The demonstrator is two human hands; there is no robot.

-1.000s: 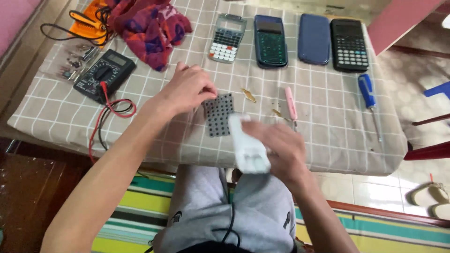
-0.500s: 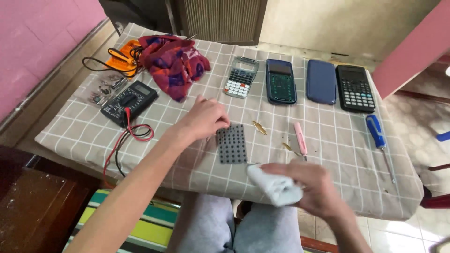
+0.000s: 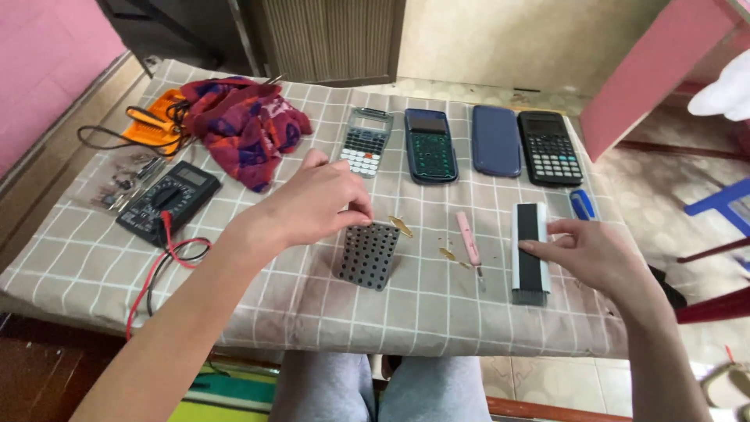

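My left hand (image 3: 320,203) pinches the top edge of a dark perforated keypad panel (image 3: 369,255) and tilts it up off the checked tablecloth (image 3: 437,309). My right hand (image 3: 590,250) holds a white-and-black brush-like tool (image 3: 530,252) flat on the cloth at the right, fingers along its side. Between the hands lie a pink-handled small tool (image 3: 469,242) and a few small gold-coloured bits (image 3: 401,226).
Along the far edge stand a grey calculator (image 3: 366,141), a dark green-keyed calculator (image 3: 430,144), a blue cover (image 3: 495,141) and a black calculator (image 3: 550,147). A multimeter (image 3: 168,202) with red and black leads, an orange tool (image 3: 154,125) and a patterned cloth (image 3: 246,125) lie left. A blue screwdriver handle (image 3: 580,203) shows right.
My right hand has carried the white brush-like tool from the near table edge up and to the right and laid it on the cloth. My left hand stays on the perforated panel.
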